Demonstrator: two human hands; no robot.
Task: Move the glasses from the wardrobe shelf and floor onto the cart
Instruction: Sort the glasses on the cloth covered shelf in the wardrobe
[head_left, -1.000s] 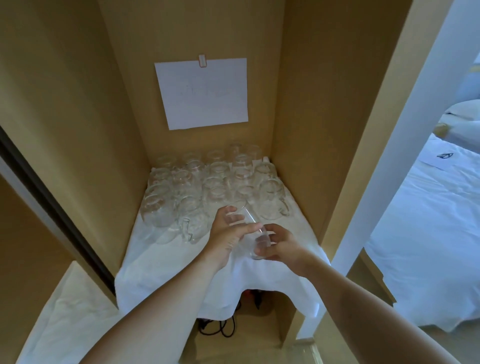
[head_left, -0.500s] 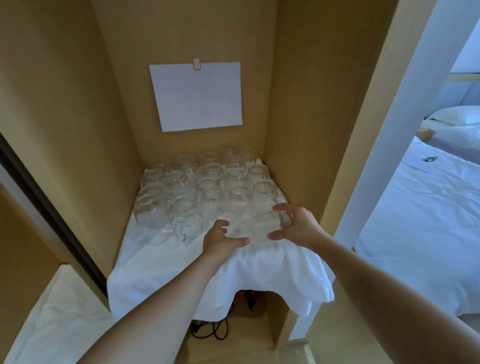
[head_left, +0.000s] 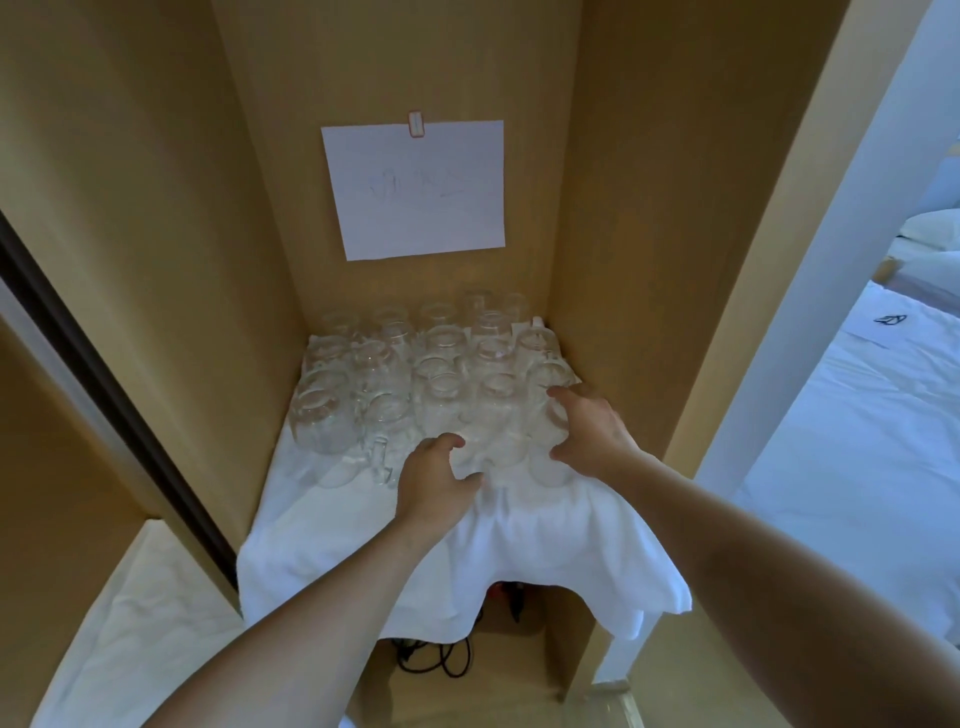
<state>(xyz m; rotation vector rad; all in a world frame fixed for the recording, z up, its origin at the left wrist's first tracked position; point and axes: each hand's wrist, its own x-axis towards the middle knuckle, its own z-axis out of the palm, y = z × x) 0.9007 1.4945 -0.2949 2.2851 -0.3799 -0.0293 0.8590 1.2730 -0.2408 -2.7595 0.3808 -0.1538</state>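
Head view: a wardrobe shelf (head_left: 311, 551) draped in a white cloth (head_left: 545, 566), crowded toward the back with clear glasses (head_left: 441, 384) set mouth-down in tight rows, some with handles. Left hand (head_left: 434, 480) low at the front of the cluster, fingers curled over a glass in the front row (head_left: 506, 452); a real grip or only a touch, cannot tell through the clear glass. Right hand (head_left: 592, 434) spread over the front-right glass (head_left: 550, 457), fingers arched round its side, apparently closing on it rather than lifting yet. Sheet of paper (head_left: 415, 189) clipped to the back panel; bed (head_left: 857, 467) off to the right; black cables (head_left: 441, 654) on the wardrobe floor below. No cart in sight.

Likely trouble from here: neighbours standing touching, so a sideways pull could knock one over or chip a rim. Loose cloth hanging over the front edge, easily dragged by a wrist, taking the front row with it. Smooth glass, easily slipped from a shallow hold.
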